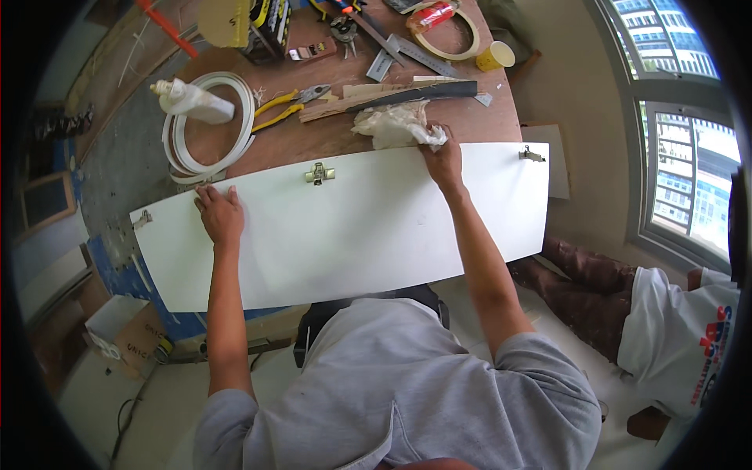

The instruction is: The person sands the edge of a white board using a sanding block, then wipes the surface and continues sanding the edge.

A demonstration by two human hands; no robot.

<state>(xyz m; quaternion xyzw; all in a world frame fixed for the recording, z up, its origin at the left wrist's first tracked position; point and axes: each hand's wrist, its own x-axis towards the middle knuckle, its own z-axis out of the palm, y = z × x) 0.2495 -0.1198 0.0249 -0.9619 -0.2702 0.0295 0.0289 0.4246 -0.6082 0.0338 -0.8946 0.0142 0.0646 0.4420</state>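
A long white door panel lies along the near edge of the workbench, with metal cabinet hinges spaced along its far edge. My left hand rests flat on the panel near its far left edge, fingers spread and holding nothing. On the right, my right hand reaches to the panel's far edge and grips a crumpled off-white rag. Most of that rag lies beyond the panel on the bench; the fingertips are partly hidden in it.
Beyond the panel, the wooden bench carries a coil of white edging strip, a white squeeze bottle, yellow-handled pliers, wood strips, a metal square, a tape roll and a yellow cup. Another person is at the right.
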